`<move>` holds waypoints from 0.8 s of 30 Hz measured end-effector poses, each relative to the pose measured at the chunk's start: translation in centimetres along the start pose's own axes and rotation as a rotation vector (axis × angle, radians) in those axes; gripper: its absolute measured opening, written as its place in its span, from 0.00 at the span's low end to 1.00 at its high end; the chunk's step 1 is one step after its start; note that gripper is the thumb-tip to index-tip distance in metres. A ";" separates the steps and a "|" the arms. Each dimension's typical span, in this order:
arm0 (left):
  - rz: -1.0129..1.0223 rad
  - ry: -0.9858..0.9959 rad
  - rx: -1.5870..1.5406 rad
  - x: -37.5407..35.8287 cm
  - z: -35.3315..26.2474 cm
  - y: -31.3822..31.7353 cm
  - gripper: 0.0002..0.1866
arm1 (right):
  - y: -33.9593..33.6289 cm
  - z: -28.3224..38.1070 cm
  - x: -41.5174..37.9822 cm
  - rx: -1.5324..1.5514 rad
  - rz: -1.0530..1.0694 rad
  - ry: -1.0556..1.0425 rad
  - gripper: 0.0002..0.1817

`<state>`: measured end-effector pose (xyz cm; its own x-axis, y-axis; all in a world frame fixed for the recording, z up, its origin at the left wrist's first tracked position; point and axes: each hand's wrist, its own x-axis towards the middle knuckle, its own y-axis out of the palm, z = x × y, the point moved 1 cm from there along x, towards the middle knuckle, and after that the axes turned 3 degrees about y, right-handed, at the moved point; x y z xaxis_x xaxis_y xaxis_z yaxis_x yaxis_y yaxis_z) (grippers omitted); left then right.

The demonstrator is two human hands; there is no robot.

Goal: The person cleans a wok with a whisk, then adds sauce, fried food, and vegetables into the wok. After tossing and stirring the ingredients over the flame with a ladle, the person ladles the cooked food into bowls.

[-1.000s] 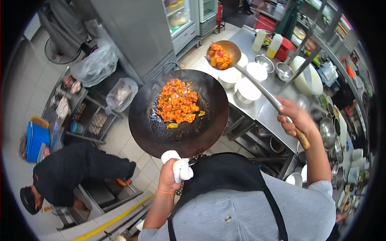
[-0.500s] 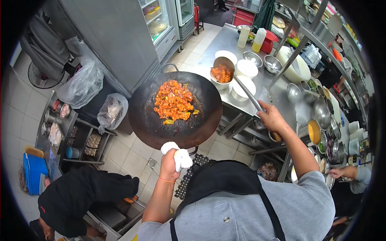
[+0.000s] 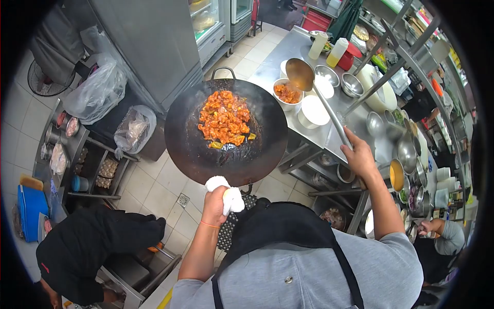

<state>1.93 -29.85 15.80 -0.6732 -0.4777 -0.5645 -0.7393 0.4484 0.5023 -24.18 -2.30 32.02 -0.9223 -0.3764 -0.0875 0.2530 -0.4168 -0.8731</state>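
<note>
My left hand (image 3: 215, 204) is closed around a white cloth (image 3: 226, 194) at the near rim of a large dark wok (image 3: 180, 149). Red-orange saucy food (image 3: 224, 117) with some green pieces lies in the wok. My right hand (image 3: 358, 157) grips the handle of a metal ladle (image 3: 300, 74), whose sauce-coated bowl is tilted above the white containers on the steel counter. Below the ladle, one white container (image 3: 289, 107) holds some of the same food. Another white container (image 3: 314, 112), with a white top surface, stands beside it.
Two squeeze bottles (image 3: 337, 52), a red scale (image 3: 351, 55) and metal bowls (image 3: 327, 75) stand on the steel counter (image 3: 267, 62). A shelf post (image 3: 375, 86) rises at the right. One person in black (image 3: 98, 247) bends at lower left; another person's arm (image 3: 432, 225) shows at right.
The ladle has lifted off the container and its bowl now shows no food pieces. More food shows in the container. My right hand has moved slightly right and down.
</note>
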 end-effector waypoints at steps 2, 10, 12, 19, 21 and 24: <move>-0.004 0.000 0.008 0.1 0.0 -0.2 0.07 | -0.2 -1.0 -0.3 0.057 0.044 0.050 0.29; -0.014 -0.016 0.063 -0.2 -0.2 -0.1 0.07 | 1.0 3.4 -1.0 0.570 0.357 0.225 0.30; -0.031 -0.025 0.069 -0.3 -0.1 0.0 0.08 | 3.9 3.4 2.1 0.238 0.273 -0.208 0.31; -0.040 -0.040 0.099 -0.5 -1.3 0.8 0.09 | 10.9 5.0 7.9 -0.147 0.176 -0.642 0.32; -0.051 -0.036 0.123 -0.9 -2.2 1.9 0.10 | 9.2 6.2 6.7 0.049 0.474 -0.347 0.31; -0.014 -0.049 0.087 -1.2 -2.8 2.8 0.09 | 7.3 6.8 4.8 0.402 0.819 0.056 0.30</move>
<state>0.62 -30.11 19.69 -0.6598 -0.4481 -0.6032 -0.7434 0.5068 0.4365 -24.77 -12.81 28.45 -0.4199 -0.6452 -0.6383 0.9076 -0.2983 -0.2955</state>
